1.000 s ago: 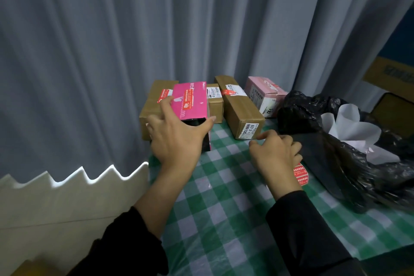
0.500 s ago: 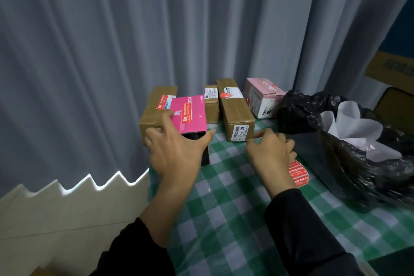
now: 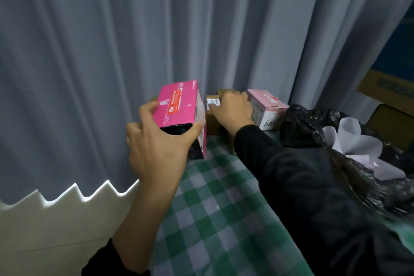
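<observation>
Fingers (image 3: 146, 111) of my left hand (image 3: 156, 152) were curled over the left side of the magenta box (image 3: 179, 105), and my thumb pressed against its right near edge, so the box sat clamped between them. My palm lay below and behind its dark near end. The box was held off the table, tilted with its far end higher, its bright top face with an orange-red label turned up toward me. It hung over the back left corner of the green checked cloth (image 3: 212, 208), just in front of the grey curtain (image 3: 134, 29).

Just to the right of the box, my right hand (image 3: 233, 110) reached across the table. Its fingers were bent over the top of a brown carton (image 3: 224, 92) and gripped it, with my thumb lying beside a white label (image 3: 212, 102). How far the fingers wrapped down the far side, I could not tell. The magenta box and that hand were close together but apart, with a strip of brown card showing between them.

My black sleeve (image 3: 302, 186) covered the carton's near end. Right of my knuckles stood a pale pink box (image 3: 268, 107), touching or nearly touching the hand. Farther right lay a crumpled black bag (image 3: 313, 132) with white paper (image 3: 351, 141) sticking out of its mouth.
</observation>
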